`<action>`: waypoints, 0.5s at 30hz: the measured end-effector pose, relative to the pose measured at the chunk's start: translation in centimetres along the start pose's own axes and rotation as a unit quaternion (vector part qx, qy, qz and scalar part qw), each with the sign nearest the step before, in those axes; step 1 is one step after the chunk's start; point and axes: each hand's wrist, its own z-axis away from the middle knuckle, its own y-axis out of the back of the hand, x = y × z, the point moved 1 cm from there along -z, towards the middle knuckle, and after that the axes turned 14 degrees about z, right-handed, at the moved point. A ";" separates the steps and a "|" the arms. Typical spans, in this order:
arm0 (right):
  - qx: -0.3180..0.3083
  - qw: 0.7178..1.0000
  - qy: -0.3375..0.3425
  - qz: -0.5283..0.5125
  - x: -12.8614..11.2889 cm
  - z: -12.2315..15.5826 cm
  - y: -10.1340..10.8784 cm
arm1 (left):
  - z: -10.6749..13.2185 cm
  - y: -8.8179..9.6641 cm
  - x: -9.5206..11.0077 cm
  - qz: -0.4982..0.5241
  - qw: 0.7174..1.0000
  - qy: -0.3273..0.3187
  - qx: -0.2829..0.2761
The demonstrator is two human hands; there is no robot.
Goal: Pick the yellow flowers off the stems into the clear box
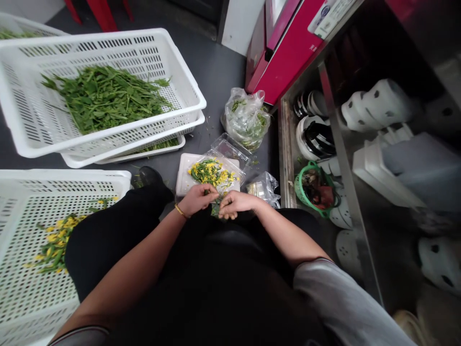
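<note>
My left hand (200, 198), with a yellow bracelet at the wrist, is closed in a pinch above my lap. Close beside it on the right, my right hand (235, 203) has its fingers curled and pressed together. Small green bits (215, 209) show between and below the hands; whether the fingers hold them is too small to tell. Just beyond the hands lies a white foam-like tray (183, 177), bearing a pile of yellow-flowered green stems (212, 172). A clear plastic container (230, 148) overlaps its far right corner.
A white basket (183, 81) of leafy greens (111, 98) sits stacked at the far left. Another white basket (21, 230) beside my left leg holds yellow-flowered stems (59, 240). Plastic bags (247, 117) lie ahead. A metal shelf (345, 178) with a green basket (313, 190) stands right.
</note>
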 end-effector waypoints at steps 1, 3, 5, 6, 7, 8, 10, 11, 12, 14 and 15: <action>-0.039 0.999 -0.005 0.002 0.2 0.3 0.2 | 0.1 0.2 0.3 0.049 0.999 0.003 0.012; -0.047 0.998 -0.024 0.047 0.3 0.1 1.0 | 0.1 0.7 1.0 0.155 0.987 -0.009 0.042; 0.076 0.992 -0.048 0.092 0.3 -1.6 2.4 | -0.1 1.3 1.5 0.225 0.973 -0.017 0.052; 0.167 0.979 -0.059 0.105 0.3 -2.8 3.3 | -0.3 1.5 1.7 0.244 0.968 -0.015 0.054; 0.268 0.954 -0.075 0.113 0.4 -4.3 4.1 | -0.4 1.7 1.8 0.256 0.965 -0.009 0.058; 0.349 0.924 -0.091 0.129 0.6 -5.9 4.9 | -0.5 1.8 1.8 0.259 0.964 0.000 0.065; 0.409 0.890 -0.121 0.162 1.3 -8.8 6.0 | -0.7 2.0 1.5 0.247 0.965 0.008 0.094; 0.413 0.885 -0.126 0.176 1.7 -9.9 6.4 | -0.8 2.1 1.3 0.233 0.966 0.010 0.110; 0.413 0.883 -0.128 0.185 2.0 -10.6 6.7 | -0.9 2.1 1.1 0.215 0.968 0.011 0.129; 0.424 0.878 -0.124 0.185 2.4 -10.7 7.0 | -1.2 2.2 0.6 0.156 0.972 0.005 0.173; 0.440 0.872 -0.119 0.178 2.4 -10.1 7.0 | -1.3 2.3 0.4 0.114 0.974 -0.008 0.194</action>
